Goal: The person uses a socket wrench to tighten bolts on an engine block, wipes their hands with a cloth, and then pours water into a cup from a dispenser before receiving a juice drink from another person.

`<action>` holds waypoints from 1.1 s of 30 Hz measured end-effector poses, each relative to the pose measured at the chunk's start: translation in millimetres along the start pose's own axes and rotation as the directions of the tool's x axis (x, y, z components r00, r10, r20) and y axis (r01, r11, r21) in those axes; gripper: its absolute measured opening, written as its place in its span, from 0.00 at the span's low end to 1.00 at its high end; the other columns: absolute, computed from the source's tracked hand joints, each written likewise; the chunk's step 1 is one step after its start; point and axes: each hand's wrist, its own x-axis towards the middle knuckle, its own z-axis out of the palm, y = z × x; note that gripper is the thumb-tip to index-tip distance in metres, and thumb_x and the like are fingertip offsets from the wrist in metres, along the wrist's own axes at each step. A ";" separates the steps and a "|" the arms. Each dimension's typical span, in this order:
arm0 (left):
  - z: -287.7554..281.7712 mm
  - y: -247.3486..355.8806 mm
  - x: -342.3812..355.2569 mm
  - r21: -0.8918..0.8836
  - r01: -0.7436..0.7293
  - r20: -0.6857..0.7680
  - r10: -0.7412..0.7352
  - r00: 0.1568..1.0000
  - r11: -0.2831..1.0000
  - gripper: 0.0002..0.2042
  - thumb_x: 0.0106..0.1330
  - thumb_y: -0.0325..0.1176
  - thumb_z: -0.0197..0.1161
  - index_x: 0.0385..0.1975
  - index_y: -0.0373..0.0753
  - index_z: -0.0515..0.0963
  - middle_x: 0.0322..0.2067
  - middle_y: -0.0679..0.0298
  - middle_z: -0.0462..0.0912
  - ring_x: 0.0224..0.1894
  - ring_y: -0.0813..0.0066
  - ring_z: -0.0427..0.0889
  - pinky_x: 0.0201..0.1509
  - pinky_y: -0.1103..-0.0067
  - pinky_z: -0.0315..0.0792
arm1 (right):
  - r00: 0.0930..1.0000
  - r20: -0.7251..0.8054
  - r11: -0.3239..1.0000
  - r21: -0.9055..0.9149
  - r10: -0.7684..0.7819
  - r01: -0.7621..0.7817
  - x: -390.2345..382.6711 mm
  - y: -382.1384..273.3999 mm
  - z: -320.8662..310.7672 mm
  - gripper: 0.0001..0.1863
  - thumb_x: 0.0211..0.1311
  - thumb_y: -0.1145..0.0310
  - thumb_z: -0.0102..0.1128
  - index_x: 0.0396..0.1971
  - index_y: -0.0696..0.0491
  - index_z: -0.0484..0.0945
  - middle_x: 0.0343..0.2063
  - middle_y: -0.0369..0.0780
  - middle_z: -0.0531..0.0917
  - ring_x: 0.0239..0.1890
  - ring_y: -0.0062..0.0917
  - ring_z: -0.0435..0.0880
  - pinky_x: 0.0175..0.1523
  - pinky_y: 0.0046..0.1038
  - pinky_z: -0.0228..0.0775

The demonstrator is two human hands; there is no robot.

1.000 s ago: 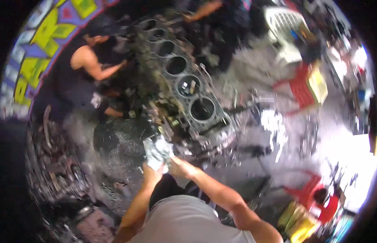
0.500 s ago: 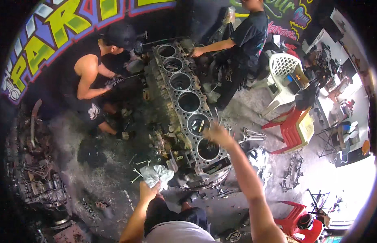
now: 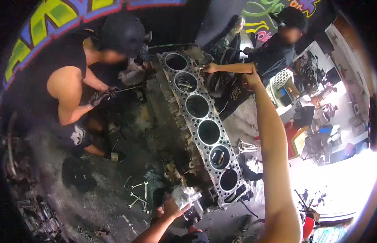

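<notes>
My left hand point(image 3: 172, 207) is closed on a crumpled white rag point(image 3: 186, 197), low beside the near end of the engine block. A long engine block point(image 3: 208, 132) with a row of round cylinder bores lies ahead of me. Something pale and shiny sits in the second bore from the near end. Stretched far out on the right, my right hand point(image 3: 250, 79) overlaps a co-worker's forearm point(image 3: 233, 68); whether they touch I cannot tell. Its fingers look curled in, and what they hold, if anything, is hidden.
One co-worker point(image 3: 69, 89) crouches left of the block, holding a long thin tool point(image 3: 127, 89). Another person point(image 3: 273, 52) reaches to its far end. Several wrenches point(image 3: 139, 196) lie on the floor at the left, more wrenches point(image 3: 247, 146) at the right. A white chair point(image 3: 281, 83) stands behind.
My right hand has moved from above the near bores out to the far right. My left hand and the rag now show further right, by the block's near end. The view has shifted.
</notes>
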 end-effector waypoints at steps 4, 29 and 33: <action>-0.8 -52.1 1.9 0.069 0.177 -0.055 -0.174 0.983 0.982 0.33 0.45 0.45 0.67 0.51 0.39 0.65 0.40 0.57 0.76 0.47 0.56 0.73 0.54 0.66 0.63 | 0.997 -0.073 0.961 -0.270 0.036 -0.055 -46.0 -73.8 112.0 0.52 0.47 0.63 0.62 0.65 0.42 0.33 0.25 0.43 0.77 0.24 0.33 0.78 0.31 0.32 0.73; -18.5 33.2 63.2 -0.511 0.539 0.817 0.183 0.547 0.669 0.21 0.61 0.50 0.55 0.44 0.38 0.76 0.35 0.58 0.77 0.37 0.74 0.75 0.46 0.73 0.67 | 0.095 0.880 -0.271 -0.244 -0.466 0.931 -407.8 -34.2 80.2 0.05 0.46 0.66 0.51 0.22 0.50 0.74 0.24 0.42 0.74 0.30 0.37 0.75 0.42 0.42 0.66; 1.5 73.5 -29.9 -0.521 0.372 0.692 0.125 0.711 0.768 0.10 0.63 0.38 0.56 0.34 0.37 0.72 0.37 0.60 0.75 0.37 0.71 0.72 0.44 0.75 0.66 | 0.453 0.810 -0.099 -0.520 -0.373 0.848 -432.6 -0.3 19.5 0.06 0.38 0.66 0.58 0.17 0.49 0.71 0.17 0.40 0.75 0.27 0.34 0.76 0.35 0.37 0.67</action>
